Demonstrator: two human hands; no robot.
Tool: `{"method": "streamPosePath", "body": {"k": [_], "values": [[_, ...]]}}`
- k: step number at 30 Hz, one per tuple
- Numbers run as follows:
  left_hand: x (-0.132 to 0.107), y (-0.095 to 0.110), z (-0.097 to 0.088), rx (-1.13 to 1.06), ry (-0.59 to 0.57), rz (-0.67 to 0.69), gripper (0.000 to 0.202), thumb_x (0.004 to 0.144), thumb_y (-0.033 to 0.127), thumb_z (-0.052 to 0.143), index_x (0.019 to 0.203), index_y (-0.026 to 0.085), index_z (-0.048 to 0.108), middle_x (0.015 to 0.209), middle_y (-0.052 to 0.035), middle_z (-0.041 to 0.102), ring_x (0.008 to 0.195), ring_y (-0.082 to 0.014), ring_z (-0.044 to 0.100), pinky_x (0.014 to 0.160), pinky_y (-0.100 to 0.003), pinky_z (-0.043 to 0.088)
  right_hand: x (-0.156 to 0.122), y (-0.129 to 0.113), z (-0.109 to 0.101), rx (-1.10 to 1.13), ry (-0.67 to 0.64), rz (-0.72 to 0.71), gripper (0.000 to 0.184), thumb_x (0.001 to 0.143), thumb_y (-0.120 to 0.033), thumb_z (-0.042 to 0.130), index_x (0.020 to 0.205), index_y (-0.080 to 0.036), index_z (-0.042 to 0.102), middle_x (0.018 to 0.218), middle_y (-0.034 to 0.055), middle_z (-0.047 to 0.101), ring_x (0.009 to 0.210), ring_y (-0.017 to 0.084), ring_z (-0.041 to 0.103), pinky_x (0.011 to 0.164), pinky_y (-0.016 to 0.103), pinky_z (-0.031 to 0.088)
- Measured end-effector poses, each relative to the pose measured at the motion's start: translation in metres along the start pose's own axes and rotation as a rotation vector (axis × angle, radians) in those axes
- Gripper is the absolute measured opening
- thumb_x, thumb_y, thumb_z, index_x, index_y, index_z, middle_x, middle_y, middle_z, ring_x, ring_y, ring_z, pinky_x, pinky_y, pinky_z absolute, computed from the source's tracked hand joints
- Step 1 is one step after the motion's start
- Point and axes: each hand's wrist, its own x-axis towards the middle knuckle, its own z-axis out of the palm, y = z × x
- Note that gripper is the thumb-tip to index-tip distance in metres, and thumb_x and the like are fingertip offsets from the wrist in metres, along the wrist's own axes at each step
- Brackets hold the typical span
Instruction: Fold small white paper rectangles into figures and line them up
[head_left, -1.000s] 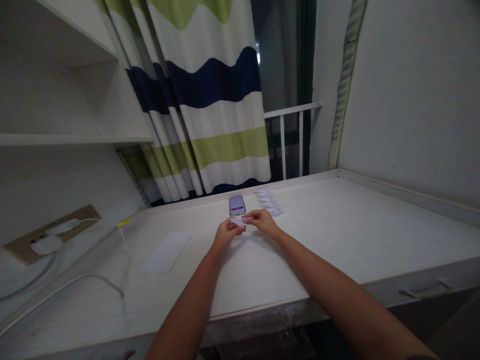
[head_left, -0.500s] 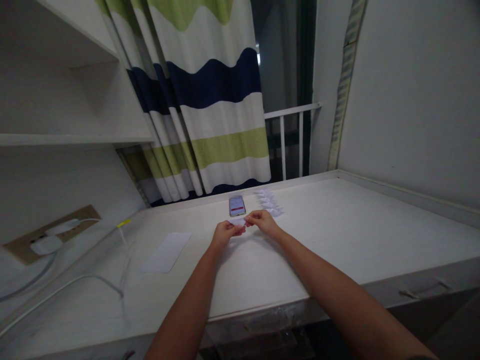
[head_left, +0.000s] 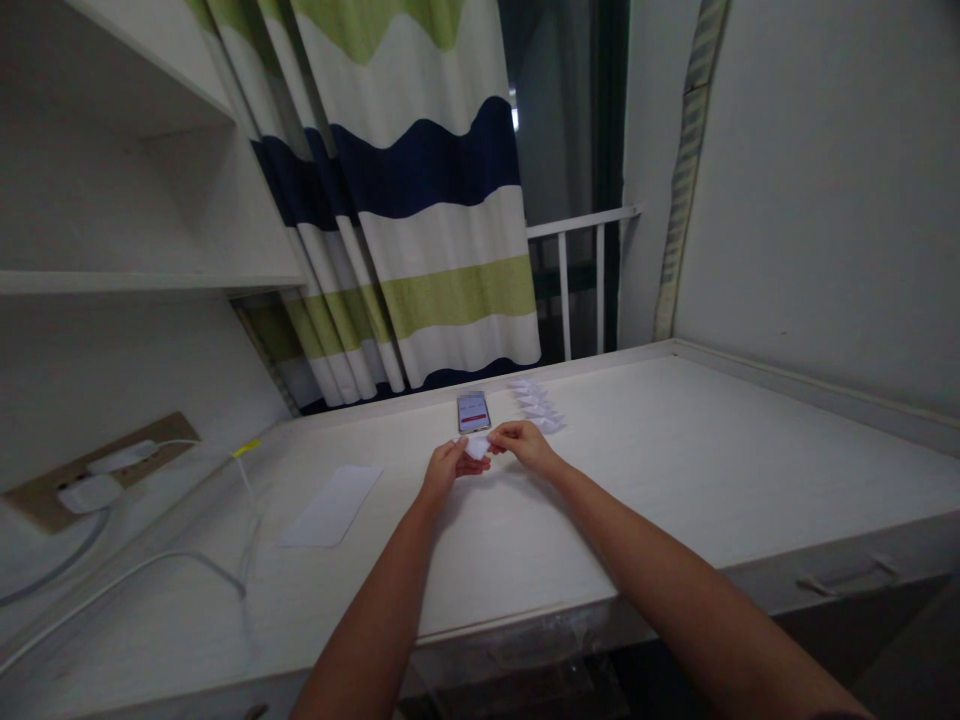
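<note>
White paper (head_left: pixel 477 448) between both hands (head_left: pixel 451 470)

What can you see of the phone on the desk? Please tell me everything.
The phone lies flat and screen up on the white desk, near its far edge, with its long side pointing away from the person. Its lit screen looks pale, with a red bar across it; any text is too small to read. A thin, light frame surrounds it. The paper, pinched by the left hand and right hand, is just before its near end.
</note>
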Motion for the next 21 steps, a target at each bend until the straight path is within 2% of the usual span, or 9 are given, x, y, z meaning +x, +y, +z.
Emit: {"method": "streamPosePath", "body": {"k": [8, 15, 21], "values": [[0.0006, 0.002, -0.0015, 0.045, 0.041, 0.051, 0.05, 0.06, 0.057, 0.055, 0.075, 0.01, 0.057, 0.058, -0.0074, 0.064, 0.052, -0.0177, 0.06, 0.055, -0.029, 0.047, -0.0011, -0.0022, 0.0005, 0.024, -0.004, 0.003, 0.029, 0.06, -0.041, 0.063, 0.06, -0.012, 0.061, 0.05, 0.0005, 0.057, 0.049, 0.009, 0.048, 0.052, 0.023, 0.038], [-0.0007, 0.0029, -0.0016, 0.039, 0.059, 0.092, 0.049, 0.06, 0.057, 0.055, 0.071, 0.009, 0.058, 0.059, -0.0083, 0.063, 0.052, -0.018, 0.059, 0.057, -0.031, 0.046, -0.0023, -0.0034, 0.0021, 0.053, -0.007, 0.018, 0.03, 0.058, -0.042, 0.064, 0.061, -0.012, 0.061, 0.052, 0.0007, 0.058, 0.05, 0.009, 0.051, 0.053, 0.023, 0.04], [0.0015, 0.0011, -0.0023, 0.077, 0.028, 0.056, 0.046, 0.059, 0.052, 0.06, 0.076, 0.01, 0.06, 0.067, -0.0093, 0.065, 0.057, -0.0184, 0.061, 0.053, -0.027, 0.045, -0.0009, -0.0008, 0.0009, 0.026, 0.038, 0.046, 0.03, 0.061, -0.042, 0.061, 0.067, -0.013, 0.058, 0.044, -0.0032, 0.052, 0.04, 0.006, 0.045, 0.042, 0.019, 0.035]]}}
